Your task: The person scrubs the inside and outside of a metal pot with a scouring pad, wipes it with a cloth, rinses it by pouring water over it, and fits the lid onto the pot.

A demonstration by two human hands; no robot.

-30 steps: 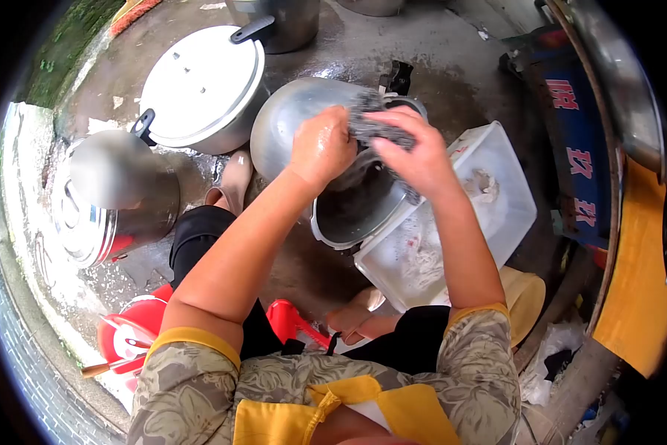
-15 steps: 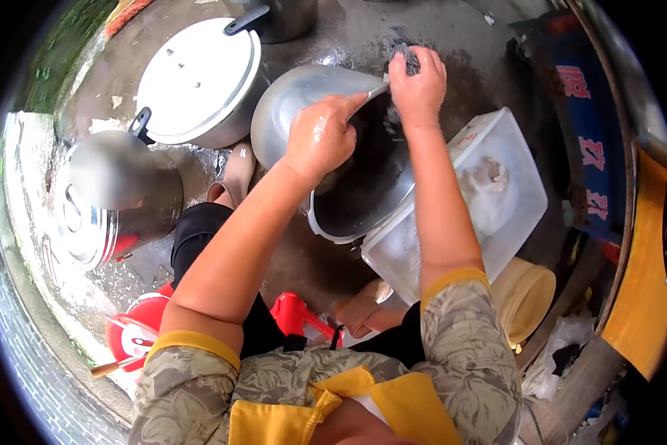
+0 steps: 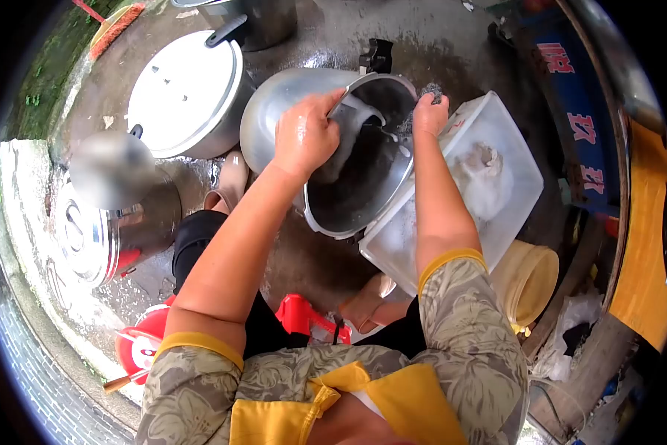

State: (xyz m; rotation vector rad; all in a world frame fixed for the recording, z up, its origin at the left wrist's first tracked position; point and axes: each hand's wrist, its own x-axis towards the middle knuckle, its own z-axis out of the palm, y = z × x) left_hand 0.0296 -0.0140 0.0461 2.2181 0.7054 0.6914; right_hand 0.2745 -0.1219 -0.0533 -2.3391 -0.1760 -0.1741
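Observation:
A large metal pot lies tipped on its side, its dark wet interior facing me and streaked with foam. It has a black side handle at the far rim. My left hand is closed over the pot's upper left rim, with wet suds on its back. At the rim's right side, my right hand is closed around a grey steel wool scrubber, which shows above the fingers. Beneath my right forearm sits a clear plastic tub holding suds and a whitish cloth-like lump.
To the left stand a white-lidded pot and a lidded steel pot. Near my feet are a red plastic object and a red basin. A yellowish bucket stands right. A broom lies far left.
My right hand with the scrubber has moved from the pot's far edge down and right, along the rim. The pot has turned, so its opening and black handle show more. My left hand keeps its grip.

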